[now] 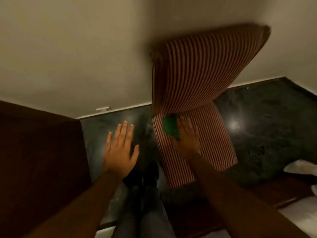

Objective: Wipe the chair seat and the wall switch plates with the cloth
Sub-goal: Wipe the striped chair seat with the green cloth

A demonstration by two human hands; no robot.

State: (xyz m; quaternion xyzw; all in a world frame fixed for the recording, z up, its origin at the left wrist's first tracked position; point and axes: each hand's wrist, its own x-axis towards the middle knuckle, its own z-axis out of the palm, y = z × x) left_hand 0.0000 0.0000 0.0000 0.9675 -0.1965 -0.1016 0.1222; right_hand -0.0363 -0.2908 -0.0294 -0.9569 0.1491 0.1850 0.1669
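Here the chair seat (pixel 202 143) is upholstered in narrow red and white stripes, and the same striped fabric covers the chair back (pixel 205 69) that rises from the seat's far edge toward the cream wall (pixel 68 48); no brand, label or writing can be read on any surface. The cloth (pixel 169 126) is green, folded small, and lies flat on the far left part of the seat, just below the junction with the back. The right hand (pixel 187 136) presses on the cloth with palm down and fingers extended flat, covering the cloth's right portion. The left hand (pixel 120 148) hovers left of the seat, clear of it, above the dark polished floor (pixel 265 121), fingers spread wide and holding nothing. A dark brown wooden panel (pixel 39 160) stands further left of the seat.
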